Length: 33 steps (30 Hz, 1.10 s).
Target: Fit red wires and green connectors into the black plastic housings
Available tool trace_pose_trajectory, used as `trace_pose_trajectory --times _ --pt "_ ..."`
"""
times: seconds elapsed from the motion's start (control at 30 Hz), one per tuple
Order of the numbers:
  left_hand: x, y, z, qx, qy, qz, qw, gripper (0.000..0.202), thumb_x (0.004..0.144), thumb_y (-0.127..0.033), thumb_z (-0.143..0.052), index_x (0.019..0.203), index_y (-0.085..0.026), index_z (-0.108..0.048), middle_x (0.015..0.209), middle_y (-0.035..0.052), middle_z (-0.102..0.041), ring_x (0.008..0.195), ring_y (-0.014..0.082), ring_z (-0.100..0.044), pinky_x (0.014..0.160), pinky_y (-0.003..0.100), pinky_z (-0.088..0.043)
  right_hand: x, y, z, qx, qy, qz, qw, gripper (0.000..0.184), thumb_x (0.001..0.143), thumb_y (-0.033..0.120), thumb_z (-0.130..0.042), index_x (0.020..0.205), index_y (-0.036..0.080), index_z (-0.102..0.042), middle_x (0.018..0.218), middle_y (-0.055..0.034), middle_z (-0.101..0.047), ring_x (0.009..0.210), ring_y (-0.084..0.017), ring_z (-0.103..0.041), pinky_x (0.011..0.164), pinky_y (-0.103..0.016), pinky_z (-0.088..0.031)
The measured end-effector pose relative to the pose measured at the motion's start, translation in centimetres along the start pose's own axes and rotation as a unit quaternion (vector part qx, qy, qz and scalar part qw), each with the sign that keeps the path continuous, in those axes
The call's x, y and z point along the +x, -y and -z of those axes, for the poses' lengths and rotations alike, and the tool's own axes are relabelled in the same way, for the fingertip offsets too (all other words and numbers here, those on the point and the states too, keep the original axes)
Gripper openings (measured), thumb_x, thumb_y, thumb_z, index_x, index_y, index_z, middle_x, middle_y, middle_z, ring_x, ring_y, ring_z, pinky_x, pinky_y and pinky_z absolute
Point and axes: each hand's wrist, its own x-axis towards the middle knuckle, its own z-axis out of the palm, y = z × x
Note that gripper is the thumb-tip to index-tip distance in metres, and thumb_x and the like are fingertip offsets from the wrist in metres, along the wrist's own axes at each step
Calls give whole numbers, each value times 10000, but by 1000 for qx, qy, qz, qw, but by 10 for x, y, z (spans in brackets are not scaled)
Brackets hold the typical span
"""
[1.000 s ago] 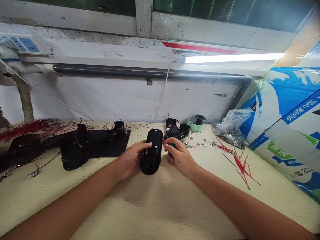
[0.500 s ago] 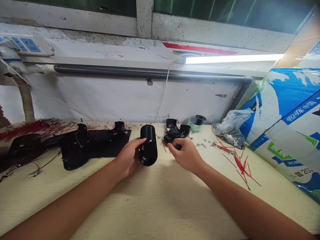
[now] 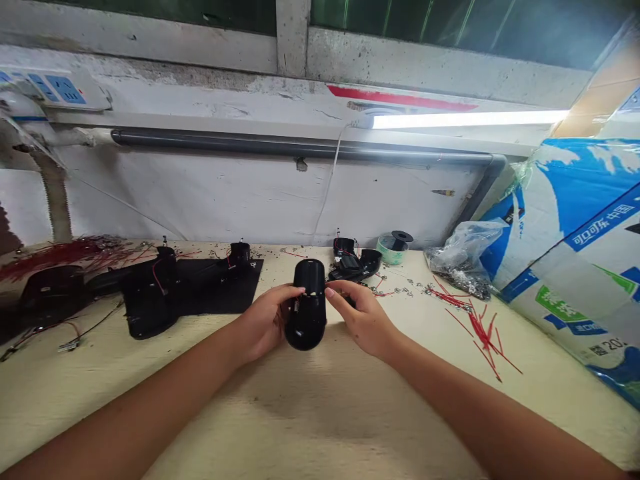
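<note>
Pale counter against a scuffed white wall, lit tube lamp upper R. Black casing in hand: glossy, elongated, rounded ends, approx. mid-length a crosswise break w/ small bright spots, tiny pale marks on L side. Counter: blk mat w/ more blk parts on L, thin wires on some; another blk assembly rear centre-R, next to clear tape roll. Loose red wires + small metal bits scattered R; clear plastic bag by blue/white carton, far R. Dk grey pipe runs along wall. Casing is centre, btwn both hands, over near part of counter, long axis pointing away from person. L grip clasps its L side, thumb on top nr the break. R grip: fingers bent, tips at/just beside casing's R edge; sth dark partly hidden behind them, can't tell if held.
</note>
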Motion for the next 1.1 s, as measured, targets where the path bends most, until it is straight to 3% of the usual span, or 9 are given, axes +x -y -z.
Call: trace_pose_trajectory --times 0.13,0.33,0.8,1.1 --pt "-4 2 0 17 55 37 998 167 761 -293 -696 842 -147 -686 783 58 -733 698 189 -694 679 273 -517 -3 4 -7 96 32 -16 995 381 912 555 -563 788 195 -586 595 33 -416 484 -103 -310 447 -259 -215" --pt "-7 2 -1 34 101 67 992 123 766 -282 -692 792 -163 -676 736 31 -712 689 169 -674 661 253 -478 -2 -2 -13 202 14 -52 978 393 845 536 -667 722 188 -529 638 30 -450 504 -92 -331 436 -240 -236" --pt "-6 0 -2 67 123 55 989 196 816 -284 -673 977 -172 -671 864 60 -690 762 153 -660 694 239 -484 -1 -6 -13 217 14 -58 974 392 851 532 -668 735 188 -522 634 33 -422 505 -88 -355 414 -214 -259" --pt "-8 -1 0 88 145 55 984 248 821 -363 -700 935 -151 -641 849 37 -636 733 109 -600 690 229 -465 0 -5 -13 250 18 -72 965 413 838 515 -695 715 181 -487 629 44 -413 506 -81 -371 415 -201 -284"
